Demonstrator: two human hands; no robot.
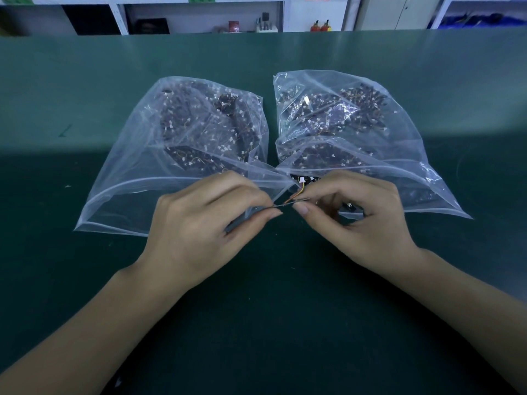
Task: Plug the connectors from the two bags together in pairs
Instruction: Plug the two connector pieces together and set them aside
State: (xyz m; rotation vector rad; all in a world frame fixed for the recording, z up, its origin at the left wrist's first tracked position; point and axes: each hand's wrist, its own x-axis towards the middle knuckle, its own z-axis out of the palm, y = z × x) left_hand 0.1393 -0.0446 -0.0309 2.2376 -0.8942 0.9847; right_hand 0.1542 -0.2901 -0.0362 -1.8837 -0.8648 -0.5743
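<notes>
Two clear plastic bags lie side by side on the green table, the left bag (182, 132) and the right bag (342, 118), each full of small dark parts with white connectors and thin wires. Just in front of the bags' mouths, my left hand (208, 223) pinches a thin dark connector piece (273, 206) between thumb and forefinger. My right hand (356, 215) pinches the other end, a wired piece (299, 192) with orange and yellow leads and a white plug. The two hands' fingertips nearly meet. Whether the two pieces are joined is not visible.
The green mat (271, 309) stretches wide in front of and around the bags. A small dark part (350, 207) lies at the right bag's mouth behind my right hand. White shelving (199, 15) with small items stands beyond the table's far edge.
</notes>
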